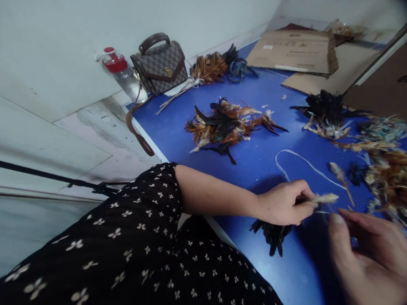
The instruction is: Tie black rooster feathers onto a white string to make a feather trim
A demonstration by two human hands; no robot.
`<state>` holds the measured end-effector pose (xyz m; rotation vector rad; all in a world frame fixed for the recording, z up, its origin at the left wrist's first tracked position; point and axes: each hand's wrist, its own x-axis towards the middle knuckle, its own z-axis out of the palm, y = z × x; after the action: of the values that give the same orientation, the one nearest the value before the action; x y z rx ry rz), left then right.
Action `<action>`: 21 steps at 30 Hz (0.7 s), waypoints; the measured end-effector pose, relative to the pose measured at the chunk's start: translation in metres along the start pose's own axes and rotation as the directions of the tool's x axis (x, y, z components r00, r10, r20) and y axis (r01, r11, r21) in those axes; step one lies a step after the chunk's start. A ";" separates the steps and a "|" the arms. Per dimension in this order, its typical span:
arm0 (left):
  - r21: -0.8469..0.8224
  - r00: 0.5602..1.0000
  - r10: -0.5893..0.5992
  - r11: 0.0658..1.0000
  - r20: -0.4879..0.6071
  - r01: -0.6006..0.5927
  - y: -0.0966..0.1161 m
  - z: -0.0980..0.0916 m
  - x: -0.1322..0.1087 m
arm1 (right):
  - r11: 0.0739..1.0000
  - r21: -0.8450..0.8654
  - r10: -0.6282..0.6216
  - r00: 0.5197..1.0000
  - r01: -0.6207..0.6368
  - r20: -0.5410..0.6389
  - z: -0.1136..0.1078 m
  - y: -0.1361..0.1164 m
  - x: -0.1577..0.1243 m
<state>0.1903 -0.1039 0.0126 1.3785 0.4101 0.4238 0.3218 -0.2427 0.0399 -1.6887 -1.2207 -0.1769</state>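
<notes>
The left hand (288, 205) hides part of the black feather bunch (274, 236), and the right hand (375, 252) is blurred.

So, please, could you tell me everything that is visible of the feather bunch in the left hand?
The feather bunch is partly hidden by the left hand, which grips it over the blue table. Black, soft-looking feathers spread out from under the hand, downward in the view. A pale, fluffy tuft sticks out beyond the grip, near the right hand; whether it belongs to the same bunch cannot be told.
</notes>
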 end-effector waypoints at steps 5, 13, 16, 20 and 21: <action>-0.045 0.999 0.022 0.999 0.044 -0.020 -0.005 0.002 0.002 | 0.973 -0.089 -0.211 0.976 0.215 0.044 0.010 0.006 0.007; 0.001 0.996 0.065 0.998 0.062 -0.065 0.005 0.001 -0.005 | 0.912 -0.191 -0.347 0.932 0.362 0.109 0.009 0.016 0.003; 0.013 0.995 0.072 0.997 0.070 -0.073 0.006 0.001 -0.005 | 0.946 -0.154 -0.282 0.958 0.287 0.055 0.009 0.014 0.003; -0.003 0.994 0.048 0.999 0.098 -0.048 0.002 0.001 -0.003 | 0.960 -0.135 -0.243 0.969 0.246 0.041 0.011 0.011 0.005; -0.002 0.993 0.044 0.999 0.111 -0.044 0.002 0.001 -0.003 | 0.960 -0.136 -0.243 0.969 0.247 0.044 0.011 0.011 0.005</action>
<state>0.1881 -0.1056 0.0144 1.4068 0.2887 0.3815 0.3280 -0.2310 0.0308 -1.6590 -1.4658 -0.4004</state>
